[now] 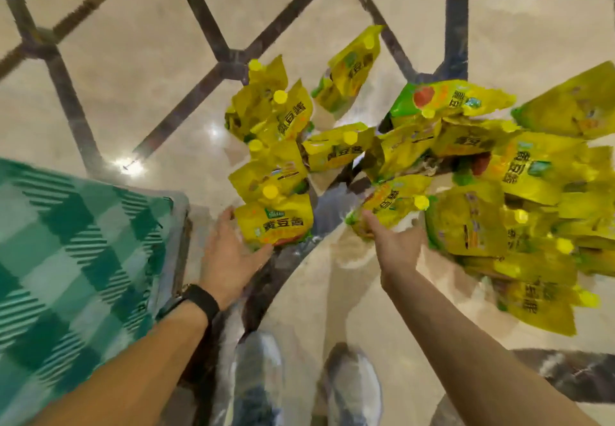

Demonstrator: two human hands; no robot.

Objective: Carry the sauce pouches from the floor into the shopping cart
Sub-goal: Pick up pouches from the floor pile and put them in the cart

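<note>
Yellow sauce pouches [432, 166] are lying scattered on the floor [133, 59], the green-checked cart [66, 242] standing left. The left hand [229, 256] is spreading open against one pouch [274, 222]; the right hand [392, 242] is touching another pouch [392, 199], its grasp blurred and impossible to judge.

— What colour are the sauce pouches [416, 159]?
— Yellow with green edges, yellow round caps, dark lettering.
— And the floor [133, 76]?
— Beige, glossy, crossed by dark lines.
— The cloth [66, 242]?
— Green checks, pale and dark, with striped squares.
</note>
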